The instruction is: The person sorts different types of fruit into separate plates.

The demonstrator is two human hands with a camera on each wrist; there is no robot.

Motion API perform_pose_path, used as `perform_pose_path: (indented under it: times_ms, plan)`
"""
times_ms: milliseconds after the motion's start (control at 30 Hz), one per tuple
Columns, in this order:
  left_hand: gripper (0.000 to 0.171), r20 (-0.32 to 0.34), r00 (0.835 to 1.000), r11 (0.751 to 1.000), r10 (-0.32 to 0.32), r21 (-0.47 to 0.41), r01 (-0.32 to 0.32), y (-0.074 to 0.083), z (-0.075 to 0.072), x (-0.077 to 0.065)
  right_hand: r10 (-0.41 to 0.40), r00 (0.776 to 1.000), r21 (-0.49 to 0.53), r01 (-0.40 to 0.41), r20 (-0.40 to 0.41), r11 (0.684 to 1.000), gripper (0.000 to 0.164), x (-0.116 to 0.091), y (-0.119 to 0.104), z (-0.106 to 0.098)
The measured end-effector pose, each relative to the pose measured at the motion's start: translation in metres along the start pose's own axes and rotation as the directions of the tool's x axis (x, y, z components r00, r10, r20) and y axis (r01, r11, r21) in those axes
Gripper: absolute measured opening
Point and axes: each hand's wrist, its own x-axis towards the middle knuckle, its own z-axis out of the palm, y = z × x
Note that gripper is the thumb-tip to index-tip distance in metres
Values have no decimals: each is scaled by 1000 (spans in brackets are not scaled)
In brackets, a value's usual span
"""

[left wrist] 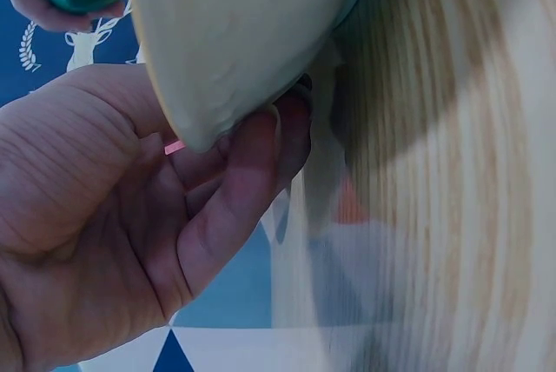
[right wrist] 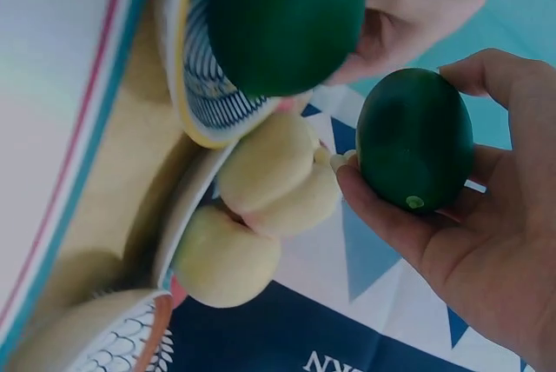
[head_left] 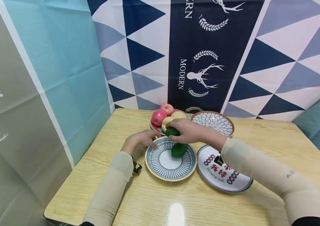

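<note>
One green fruit [head_left: 172, 131] is clamped in the grip of my right hand [head_left: 188, 129], held in the air by the far edge of the striped plate [head_left: 164, 163]; a second fruit [head_left: 178, 150] lies inside that plate, right of its middle. I judge the step in hand to be carrying the held fruit. To do it well, I would press thumb and fingers evenly on opposite sides, firm without squeezing (skin that smooth could slip), and clear the plate's rim and the second fruit without a knock. The peaches [head_left: 178, 115] sit close beyond the plate, so I would leave them room too.

As for pose, my right forearm [head_left: 261, 169] slants in from the plate's right, passing above the lettered plate [head_left: 241, 183] beside it. My left forearm [head_left: 112, 185] lies to its left, wrist bent, and my left hand [head_left: 143, 138] pinches the far-left rim, which should steady it on the bench [head_left: 137, 204].
</note>
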Motion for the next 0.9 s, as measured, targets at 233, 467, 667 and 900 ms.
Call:
perform_pose_path:
  times_ms: [233, 467, 667, 900]
  plan:
    - [40, -1, 1000, 1000, -15, -19, 15, 0, 0, -2, -22, 1000, -10, 22, 6, 1000, 46, 0, 1, 19]
    - [39, -4, 1000, 1000, -11, -18, 11, 0, 0, -3, -30, 1000, -6, 30, -2, 1000, 48, 1, 3, 28]
    - [39, -1, 1000, 1000, -4, -25, 4, 2, 0, -2, -16, 999, -3, 16, 29, 1000, 47, -2, 4, 36]
    - [39, 8, 1000, 1000, -11, -17, 11, 2, 1, -1, -14, 998, 12, 13, 66, 1000, 47, -8, 3, 45]
